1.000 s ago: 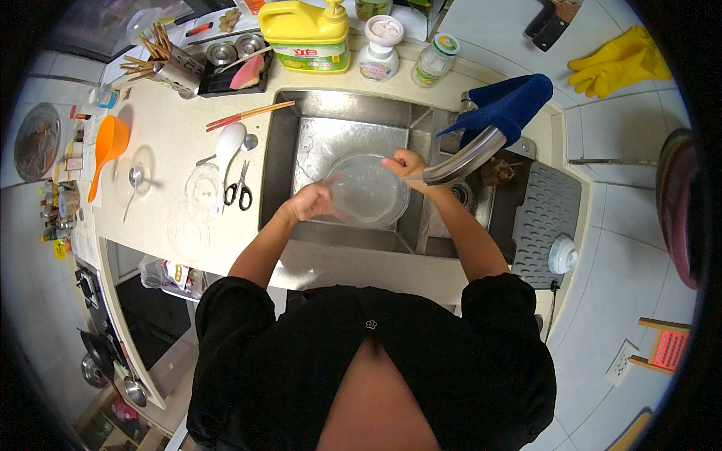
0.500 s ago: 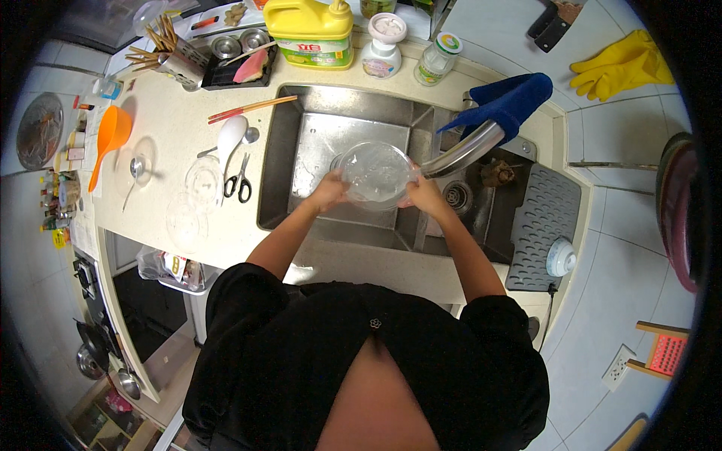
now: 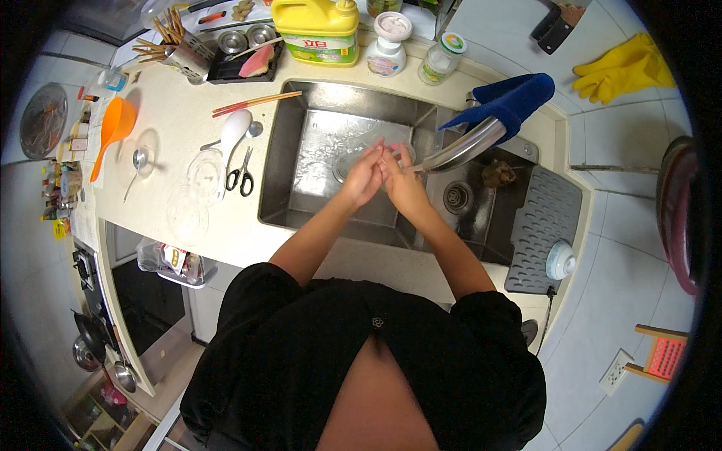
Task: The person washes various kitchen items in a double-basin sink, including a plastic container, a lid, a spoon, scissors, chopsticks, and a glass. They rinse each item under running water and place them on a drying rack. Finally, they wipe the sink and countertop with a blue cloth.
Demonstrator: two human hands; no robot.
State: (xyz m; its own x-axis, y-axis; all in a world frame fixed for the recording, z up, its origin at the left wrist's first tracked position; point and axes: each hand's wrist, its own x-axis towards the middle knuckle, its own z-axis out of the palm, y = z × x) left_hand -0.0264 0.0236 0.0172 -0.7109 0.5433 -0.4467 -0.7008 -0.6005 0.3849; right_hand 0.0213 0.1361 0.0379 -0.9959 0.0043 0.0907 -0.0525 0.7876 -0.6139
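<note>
Over the stainless sink (image 3: 274, 165), my left hand (image 3: 366, 178) and my right hand (image 3: 406, 188) are close together with fingers bent. Between and just beyond the fingers shows part of a clear thing (image 3: 407, 156), apparently the clear bowl seen on edge; most of it is hidden. The steel faucet spout (image 3: 462, 148), with a blue cloth (image 3: 519, 98) draped on it, reaches close to my right hand. Rippled water (image 3: 338, 131) covers the bottom of the left basin.
Left on the counter are scissors (image 3: 241, 177), a white rice paddle (image 3: 236, 131), chopsticks (image 3: 256, 104), clear lids (image 3: 188, 216) and an orange ladle (image 3: 116, 128). Behind the sink stand a yellow detergent jug (image 3: 316, 30), a pump bottle (image 3: 387, 52) and a jar (image 3: 442, 59). A grey mat (image 3: 545, 225) lies right.
The clear bowl, upright and water-filled before, no longer shows its round opening. My hands have drawn together, the left moving right. Water now ripples across the left basin.
</note>
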